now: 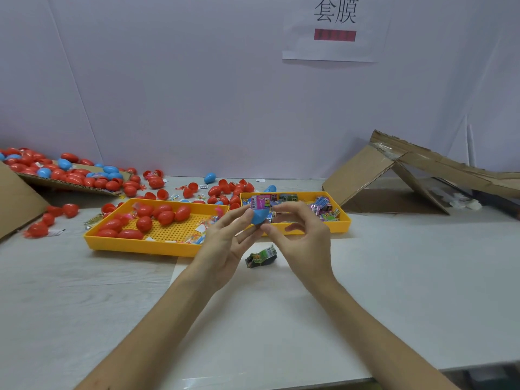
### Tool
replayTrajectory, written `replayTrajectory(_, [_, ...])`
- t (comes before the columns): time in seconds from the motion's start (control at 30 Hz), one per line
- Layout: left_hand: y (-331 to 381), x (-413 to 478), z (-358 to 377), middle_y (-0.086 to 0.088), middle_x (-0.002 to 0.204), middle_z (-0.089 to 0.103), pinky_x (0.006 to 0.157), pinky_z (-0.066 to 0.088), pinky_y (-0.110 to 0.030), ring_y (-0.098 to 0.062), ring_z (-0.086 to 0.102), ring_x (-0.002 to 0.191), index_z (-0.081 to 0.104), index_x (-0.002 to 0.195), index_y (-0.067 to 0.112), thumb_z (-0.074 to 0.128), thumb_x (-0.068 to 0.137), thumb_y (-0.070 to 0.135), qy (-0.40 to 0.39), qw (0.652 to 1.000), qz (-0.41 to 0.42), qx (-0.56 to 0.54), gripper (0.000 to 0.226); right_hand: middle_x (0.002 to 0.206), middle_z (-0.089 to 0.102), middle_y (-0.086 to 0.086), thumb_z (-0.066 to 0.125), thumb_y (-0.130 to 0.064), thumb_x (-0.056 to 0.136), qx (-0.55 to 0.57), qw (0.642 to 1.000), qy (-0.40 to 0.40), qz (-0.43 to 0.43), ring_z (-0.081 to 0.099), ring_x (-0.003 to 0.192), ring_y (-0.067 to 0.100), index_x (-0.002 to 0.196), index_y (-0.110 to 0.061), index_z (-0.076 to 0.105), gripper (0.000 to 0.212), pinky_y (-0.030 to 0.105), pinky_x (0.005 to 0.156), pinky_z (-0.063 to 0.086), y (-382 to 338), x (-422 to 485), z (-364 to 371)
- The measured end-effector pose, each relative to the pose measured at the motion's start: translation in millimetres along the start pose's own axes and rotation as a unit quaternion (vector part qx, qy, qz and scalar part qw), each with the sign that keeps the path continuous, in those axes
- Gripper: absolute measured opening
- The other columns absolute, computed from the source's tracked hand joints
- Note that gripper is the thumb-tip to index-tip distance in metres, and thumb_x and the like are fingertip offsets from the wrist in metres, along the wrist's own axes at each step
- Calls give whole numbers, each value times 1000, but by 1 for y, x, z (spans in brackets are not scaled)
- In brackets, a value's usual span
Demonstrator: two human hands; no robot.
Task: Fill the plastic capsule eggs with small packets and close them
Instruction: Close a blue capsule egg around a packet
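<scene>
My left hand [225,243] holds a blue egg half [259,215] between thumb and fingers, above the table's middle. My right hand [301,235] pinches a small shiny packet [272,216] at the open mouth of that half. A dark green packet [261,257] lies on the table just below both hands. Behind them, a yellow tray [344,220] holds several colourful packets [323,211]. To its left, a second yellow tray [135,243] holds several closed red eggs [166,216] and some small wrappers.
Red and blue eggs [70,173] lie heaped on a cardboard flap at the far left and scattered behind the trays. A collapsed cardboard box [394,175] leans at the right back. A white wall with a paper sign [334,26] closes the back.
</scene>
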State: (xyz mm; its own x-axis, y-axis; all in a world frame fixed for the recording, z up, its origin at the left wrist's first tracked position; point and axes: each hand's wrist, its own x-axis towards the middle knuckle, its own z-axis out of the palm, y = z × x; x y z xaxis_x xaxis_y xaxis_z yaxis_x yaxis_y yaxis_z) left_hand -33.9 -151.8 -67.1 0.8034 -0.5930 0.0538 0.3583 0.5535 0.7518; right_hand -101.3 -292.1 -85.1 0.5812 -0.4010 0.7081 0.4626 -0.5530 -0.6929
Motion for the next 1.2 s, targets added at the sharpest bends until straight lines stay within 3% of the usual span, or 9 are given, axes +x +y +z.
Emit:
replayTrajectory(0.1, [-2, -1, 0, -15, 114, 74, 72, 60, -24, -27, 74, 103, 70, 111, 9, 75, 79, 18, -9, 999, -36, -36, 34, 107, 70, -4, 86, -20, 77, -38, 997, 25, -64, 70, 94, 13, 113, -15, 67, 40, 26, 78, 56, -1, -4, 3])
replayTrajectory(0.23, [-5, -1, 1, -17, 122, 71, 74, 61, -26, -29, 71, 111, 66, 117, 9, 74, 83, 15, -13, 996, -62, -64, 36, 108, 72, -1, 87, -15, 76, -69, 993, 39, -88, 69, 95, 13, 118, -13, 69, 45, 24, 83, 55, 1, -7, 7])
replayTrajectory(0.4, [-10, -2, 2, -19, 123, 70, 77, 61, -28, -28, 70, 113, 61, 123, 7, 71, 86, 12, -17, 994, -65, -88, 39, 102, 71, -7, 84, -13, 78, -86, 989, 64, -105, 67, 93, 3, 112, -11, 72, 36, 21, 85, 54, 3, -8, 8])
replayTrajectory(0.53, [-10, -3, 3, -19, 120, 72, 77, 61, -29, -28, 71, 110, 64, 118, 9, 73, 82, 12, -12, 992, -69, -103, 37, 102, 67, -13, 82, -13, 80, -92, 987, 69, -116, 65, 100, 0, 105, -11, 74, 27, 18, 90, 52, 6, -8, 8])
replayTrajectory(0.67, [-11, -3, 4, -15, 119, 73, 79, 62, -33, -27, 72, 109, 78, 102, 15, 75, 83, 16, -14, 994, -78, -71, 19, 100, 67, -12, 81, -14, 81, -102, 983, 75, -131, 65, 100, -1, 101, -9, 75, 22, 13, 91, 48, 7, -8, 7])
replayTrajectory(0.73, [-11, -2, 4, -14, 118, 73, 80, 62, -32, -26, 72, 109, 73, 109, 14, 75, 84, 16, -7, 995, -75, -63, 25, 101, 67, -12, 82, -13, 80, -105, 983, 79, -132, 65, 99, 0, 101, -9, 75, 22, 13, 91, 48, 8, -8, 7])
replayTrajectory(0.97, [-11, -4, 5, -18, 123, 71, 79, 61, -28, -26, 70, 114, 65, 120, 7, 70, 87, 17, -25, 995, -62, -73, 35, 111, 71, -7, 81, -22, 83, -89, 989, 59, -106, 66, 104, 5, 120, -16, 68, 40, 17, 91, 51, 1, -7, 7])
replayTrajectory(1.07, [-10, -4, 4, -19, 126, 69, 83, 60, -28, -27, 68, 117, 68, 121, 6, 68, 91, 16, -42, 994, -67, -78, 32, 111, 71, -11, 81, -23, 82, -97, 989, 61, -96, 66, 106, 5, 119, -16, 71, 39, 18, 94, 50, -1, -8, 7])
replayTrajectory(1.2, [-8, -4, 6, -20, 126, 69, 86, 60, -30, -26, 68, 118, 80, 107, 12, 71, 90, 23, -48, 994, -78, -63, 22, 110, 71, -10, 80, -19, 82, -118, 986, 64, -97, 68, 104, 10, 115, -12, 74, 34, 35, 92, 55, 0, -8, 6])
